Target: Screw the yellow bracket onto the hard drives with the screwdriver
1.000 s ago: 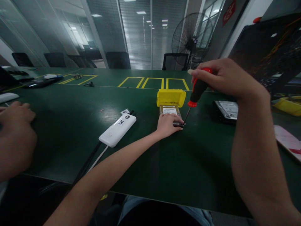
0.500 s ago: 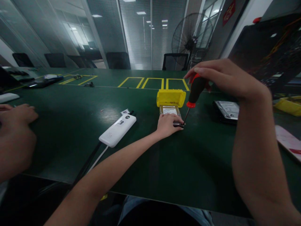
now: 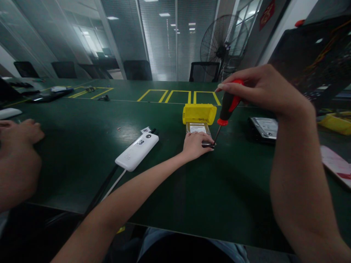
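On the green table (image 3: 175, 190), a small hard drive (image 3: 197, 128) with a white label lies against a yellow bin (image 3: 199, 114). My left hand (image 3: 196, 146) is closed on the drive's near end, its fingers covering much of it. My right hand (image 3: 246, 86) grips the top of a red and black screwdriver (image 3: 227, 106) from above. The screwdriver leans slightly, and its tip meets the drive's near right corner beside my left fingertips. Whether a screw sits under the tip is hidden.
Left of my hands lies a white power bank (image 3: 137, 151) with cables. A larger hard drive (image 3: 264, 128) rests by my right forearm. Another person's hands (image 3: 22, 131) are at the far left. A yellow tray (image 3: 337, 122) and a pink-and-white item (image 3: 337, 164) sit right.
The screwdriver handle has turned, showing more red, and my right fingers have shifted slightly on its top. My left hand and the small drive have stayed in place.
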{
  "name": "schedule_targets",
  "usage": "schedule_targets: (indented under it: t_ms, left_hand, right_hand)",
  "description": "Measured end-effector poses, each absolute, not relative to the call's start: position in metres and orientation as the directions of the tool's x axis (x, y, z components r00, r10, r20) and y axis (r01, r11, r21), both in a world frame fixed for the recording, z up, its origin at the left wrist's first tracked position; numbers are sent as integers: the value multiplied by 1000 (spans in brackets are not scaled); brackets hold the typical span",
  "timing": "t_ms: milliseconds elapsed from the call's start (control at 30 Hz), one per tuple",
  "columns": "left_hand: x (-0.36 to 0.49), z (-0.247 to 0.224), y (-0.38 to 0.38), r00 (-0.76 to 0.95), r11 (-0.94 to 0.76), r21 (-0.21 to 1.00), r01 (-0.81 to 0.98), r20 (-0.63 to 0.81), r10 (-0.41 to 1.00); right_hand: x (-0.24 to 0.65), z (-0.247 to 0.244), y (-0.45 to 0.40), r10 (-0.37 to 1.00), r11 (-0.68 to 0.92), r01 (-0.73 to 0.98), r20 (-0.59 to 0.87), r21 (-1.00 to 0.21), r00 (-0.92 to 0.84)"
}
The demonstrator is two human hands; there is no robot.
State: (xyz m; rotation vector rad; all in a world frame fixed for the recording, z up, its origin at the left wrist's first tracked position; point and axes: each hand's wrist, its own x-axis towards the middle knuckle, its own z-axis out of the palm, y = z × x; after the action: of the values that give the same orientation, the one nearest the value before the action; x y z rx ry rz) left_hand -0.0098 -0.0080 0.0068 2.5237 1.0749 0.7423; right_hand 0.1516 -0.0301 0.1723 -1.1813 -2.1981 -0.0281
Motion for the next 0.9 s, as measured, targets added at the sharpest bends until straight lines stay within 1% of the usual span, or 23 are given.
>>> schedule_targets:
  t_ms: [167,333,467,633,733,833,900]
  left_hand:
    - [-8,5,-7,584,-688,457,564,368,723]
    - [-7,7,-8,578,-677,456,577,357,733]
    - [-7,7,-8,584,-685,449,574,362,726]
    - [-8,6,-7,585,-688,449,570,366,724]
    - [-8,5,-6,581,-680,453,577,358,731]
    - [-8,5,-6,577,-677,451,582,358,734]
    - [-8,5,-6,576,-682,449,578,367,730]
  right_hand:
    - [151,170,-27,718,587,791,562,-174,-410]
    - [151,170,-26,771,559,796,500,-233,-395]
    - [153,172,-25,765,586,771,484,-250,-424]
    - [155,174,-25,778,573,772,480,-275,-406]
    - [155,174,-27,770,597,744,474,-301,-426]
    - [153,173,-28,758,618,725,476,-305,-446]
    - [153,173,-28,754,615,735,486,-287,-441]
